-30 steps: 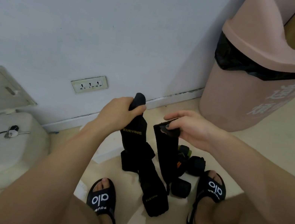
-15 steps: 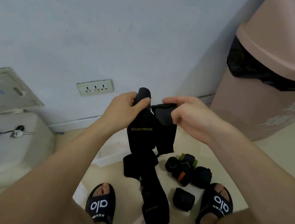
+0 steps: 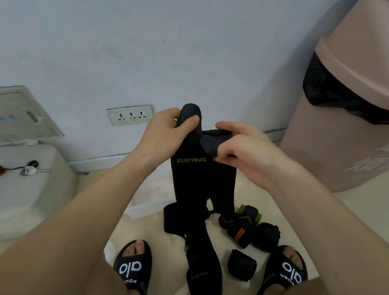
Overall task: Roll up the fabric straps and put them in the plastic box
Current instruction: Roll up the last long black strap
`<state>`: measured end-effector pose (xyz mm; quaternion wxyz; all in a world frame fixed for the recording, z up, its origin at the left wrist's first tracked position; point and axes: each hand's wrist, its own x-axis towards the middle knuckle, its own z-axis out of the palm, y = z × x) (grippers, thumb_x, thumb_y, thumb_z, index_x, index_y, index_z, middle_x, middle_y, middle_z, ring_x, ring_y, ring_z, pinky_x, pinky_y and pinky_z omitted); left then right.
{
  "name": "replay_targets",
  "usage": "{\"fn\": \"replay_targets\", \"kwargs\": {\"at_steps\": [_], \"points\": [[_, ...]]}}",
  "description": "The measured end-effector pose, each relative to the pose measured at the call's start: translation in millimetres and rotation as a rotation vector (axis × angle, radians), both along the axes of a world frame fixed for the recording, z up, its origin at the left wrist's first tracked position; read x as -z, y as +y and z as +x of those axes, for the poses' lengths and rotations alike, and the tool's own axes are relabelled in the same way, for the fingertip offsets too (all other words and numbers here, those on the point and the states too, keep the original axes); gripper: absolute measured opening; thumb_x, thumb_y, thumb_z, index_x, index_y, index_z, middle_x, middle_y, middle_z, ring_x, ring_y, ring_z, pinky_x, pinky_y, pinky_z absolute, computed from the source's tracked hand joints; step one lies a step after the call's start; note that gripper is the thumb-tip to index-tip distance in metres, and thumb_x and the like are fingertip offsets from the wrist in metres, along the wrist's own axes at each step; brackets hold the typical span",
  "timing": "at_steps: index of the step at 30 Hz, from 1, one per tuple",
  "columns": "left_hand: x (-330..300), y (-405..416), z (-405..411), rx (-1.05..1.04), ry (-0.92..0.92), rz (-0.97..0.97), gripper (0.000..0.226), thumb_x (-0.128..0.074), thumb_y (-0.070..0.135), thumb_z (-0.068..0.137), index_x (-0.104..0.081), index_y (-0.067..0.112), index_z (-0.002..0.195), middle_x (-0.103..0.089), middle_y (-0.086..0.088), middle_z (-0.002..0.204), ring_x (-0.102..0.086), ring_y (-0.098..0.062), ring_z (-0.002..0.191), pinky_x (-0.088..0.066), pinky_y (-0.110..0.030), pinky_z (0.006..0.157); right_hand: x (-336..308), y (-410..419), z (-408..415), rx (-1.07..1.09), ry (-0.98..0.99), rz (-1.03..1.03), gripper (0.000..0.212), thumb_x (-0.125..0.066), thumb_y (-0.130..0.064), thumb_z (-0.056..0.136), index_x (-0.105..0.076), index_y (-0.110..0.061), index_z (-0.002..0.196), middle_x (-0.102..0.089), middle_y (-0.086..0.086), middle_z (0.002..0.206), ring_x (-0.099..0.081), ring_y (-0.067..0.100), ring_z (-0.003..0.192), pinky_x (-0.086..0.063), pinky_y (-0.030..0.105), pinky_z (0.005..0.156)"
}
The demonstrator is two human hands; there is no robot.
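A long black fabric strap [image 3: 192,175] with yellow lettering hangs in front of me, its lower end [image 3: 203,276] trailing on the floor between my feet. My left hand [image 3: 164,134] pinches one upper end of the strap. My right hand [image 3: 245,148] grips the other end, folded over beside the first. Several rolled straps [image 3: 246,228] lie on the floor by my right foot, one with an orange stripe. A translucent white plastic box [image 3: 8,195] with its lid on sits at the left.
A pink waste bin [image 3: 364,120] with a black liner stands at the right against the wall. A wall socket [image 3: 130,114] is low on the wall. A key and a small brown object [image 3: 13,168] lie on the box lid. My sandalled feet [image 3: 133,269] flank the straps.
My right hand lifted its end of the strap up and leftwards until it met my left hand. The view shifted, so the bin and floor items sit further right.
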<state>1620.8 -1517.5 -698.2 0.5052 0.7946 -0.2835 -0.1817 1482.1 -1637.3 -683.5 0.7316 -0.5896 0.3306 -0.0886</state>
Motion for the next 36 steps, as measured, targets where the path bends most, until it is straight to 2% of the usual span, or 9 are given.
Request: {"fn": "replay_targets", "kwargs": {"at_steps": [3, 7, 10, 15, 21, 26, 30, 33, 36], "points": [[-3.5, 0.6, -5.0, -0.012, 0.042, -0.017, 0.047, -0.062, 0.041, 0.097, -0.054, -0.005, 0.090, -0.049, -0.009, 0.075, -0.044, -0.017, 0.064, -0.033, -0.031, 0.058, -3.6, 4.2, -1.7, -0.006, 0.001, -0.004, 0.071, -0.057, 0.023, 0.076, -0.056, -0.009, 0.140, -0.055, 0.011, 0.130, -0.063, 0.025, 0.114, -0.062, 0.029, 0.077], [-6.6, 0.6, -9.8, -0.005, 0.094, -0.044, 0.030, -0.062, 0.037, 0.098, -0.054, 0.010, 0.087, -0.045, -0.008, 0.070, -0.035, -0.012, 0.049, -0.028, -0.026, 0.047, -7.6, 7.3, -3.9, -0.007, 0.020, -0.012, 0.075, -0.061, 0.021, 0.076, -0.050, -0.008, 0.144, -0.055, 0.008, 0.124, -0.062, 0.023, 0.112, -0.060, 0.035, 0.095], [-8.0, 0.1, -13.3, -0.008, 0.134, -0.048, 0.031, -0.062, 0.036, 0.100, -0.054, 0.010, 0.086, -0.051, -0.006, 0.065, -0.039, -0.014, 0.044, -0.035, -0.021, 0.044, -7.8, 8.1, -3.6, 0.027, 0.033, -0.023, 0.074, -0.067, 0.018, 0.078, -0.048, -0.006, 0.145, -0.058, 0.010, 0.120, -0.064, 0.022, 0.107, -0.056, 0.037, 0.100], [-8.8, -0.8, -14.2, 0.031, 0.230, -0.066, 0.034, -0.072, 0.035, 0.094, -0.065, 0.002, 0.099, -0.069, 0.009, 0.068, -0.060, -0.014, 0.061, -0.052, -0.022, 0.063, -3.8, -0.2, -0.1, 0.170, 0.001, 0.003, 0.066, -0.073, 0.012, 0.080, -0.047, -0.002, 0.139, -0.062, 0.018, 0.121, -0.068, 0.030, 0.109, -0.057, 0.040, 0.097], [-6.4, 2.7, -13.9, 0.231, 0.263, 0.113, 0.023, -0.072, 0.025, 0.094, -0.068, 0.015, 0.114, -0.078, -0.004, 0.100, -0.073, -0.016, 0.094, -0.054, -0.028, 0.076, -3.8, -7.5, 1.4, 0.259, -0.048, 0.034, 0.055, -0.075, 0.009, 0.081, -0.051, -0.002, 0.130, -0.064, 0.023, 0.120, -0.071, 0.032, 0.104, -0.058, 0.044, 0.099], [-4.8, 0.8, -17.4, 0.278, 0.265, 0.047, 0.020, -0.064, 0.018, 0.101, -0.067, 0.027, 0.118, -0.077, -0.010, 0.105, -0.074, -0.015, 0.097, -0.057, -0.030, 0.094, -5.2, -11.6, 2.1, 0.310, -0.095, 0.064, 0.054, -0.074, 0.005, 0.085, -0.050, 0.003, 0.133, -0.066, 0.024, 0.121, -0.074, 0.032, 0.099, -0.062, 0.039, 0.088], [-5.3, -1.5, -18.3, 0.264, 0.277, 0.009, 0.024, -0.059, 0.017, 0.104, -0.060, 0.029, 0.125, -0.075, 0.004, 0.097, -0.075, -0.008, 0.087, -0.062, -0.027, 0.077, -7.3, -13.2, 0.8, 0.335, -0.127, 0.043, 0.036, -0.070, 0.003, 0.090, -0.055, 0.004, 0.123, -0.073, 0.019, 0.105, -0.078, 0.025, 0.085, -0.064, 0.032, 0.076], [-7.7, -1.5, -17.7, 0.217, 0.250, 0.005, 0.020, -0.057, 0.019, 0.105, -0.059, 0.029, 0.121, -0.075, -0.001, 0.106, -0.075, -0.014, 0.094, -0.063, -0.039, 0.085, -5.3, -17.2, 0.8, 0.354, -0.083, -0.035, 0.015, -0.071, -0.002, 0.092, -0.060, -0.005, 0.102, -0.072, 0.016, 0.101, -0.074, 0.020, 0.082, -0.063, 0.034, 0.084], [-9.4, -0.2, -15.5, 0.179, 0.243, 0.008, 0.018, -0.057, 0.019, 0.104, -0.059, 0.021, 0.122, -0.073, -0.014, 0.114, -0.072, -0.029, 0.104, -0.056, -0.054, 0.097, -0.9, -22.4, 1.5, 0.332, -0.020, -0.131, 0.027, -0.074, -0.009, 0.090, -0.063, -0.005, 0.114, -0.072, 0.016, 0.112, -0.071, 0.018, 0.087, -0.062, 0.035, 0.091]]}}
